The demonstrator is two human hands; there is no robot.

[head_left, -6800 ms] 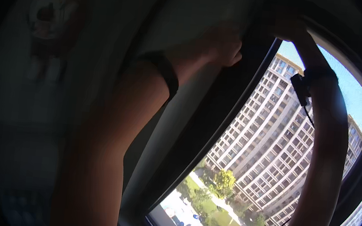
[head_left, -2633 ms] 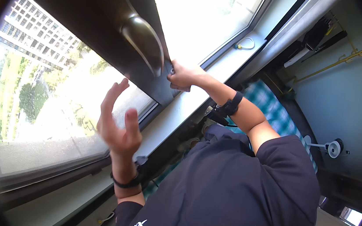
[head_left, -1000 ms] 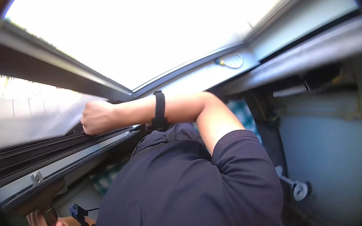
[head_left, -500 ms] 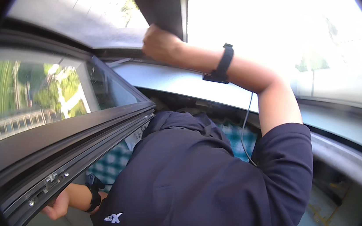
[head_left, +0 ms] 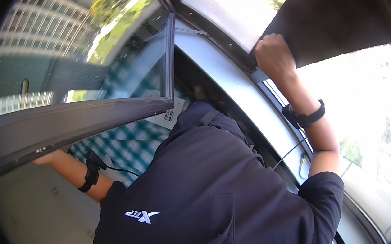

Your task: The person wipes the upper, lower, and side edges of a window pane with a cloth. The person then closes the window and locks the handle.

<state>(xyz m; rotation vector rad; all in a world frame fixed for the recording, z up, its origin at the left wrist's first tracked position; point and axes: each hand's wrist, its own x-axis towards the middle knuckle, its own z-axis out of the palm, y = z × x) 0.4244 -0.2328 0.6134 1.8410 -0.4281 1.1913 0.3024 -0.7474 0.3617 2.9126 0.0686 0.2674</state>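
At the lower left, my left hand [head_left: 45, 158] is at the edge of an opened window sash [head_left: 77, 116]. It seems closed on the dark frame, which hides most of its fingers. My right hand [head_left: 275, 56] is raised at the upper right. Its fingers are curled in against the edge of a wide dark window post [head_left: 329, 29]. The sash's glass pane [head_left: 67, 75] mirrors buildings and greenery. Black bands with small boxes and cables circle both wrists, and my dark shirt fills the middle of the view.
A pale window ledge [head_left: 227, 87] runs diagonally beneath my right arm. Teal checked cloth [head_left: 131, 139] shows below the sash, with a white printed sheet [head_left: 165, 119] near the sash corner. A thin metal stay [head_left: 191, 30] is at the sash's far end. Bright outdoors lies past the frame.
The view has turned, so the ledge and post now slant. The sash stands at another angle, showing more glass. Both hands remain at the frame parts they were at.
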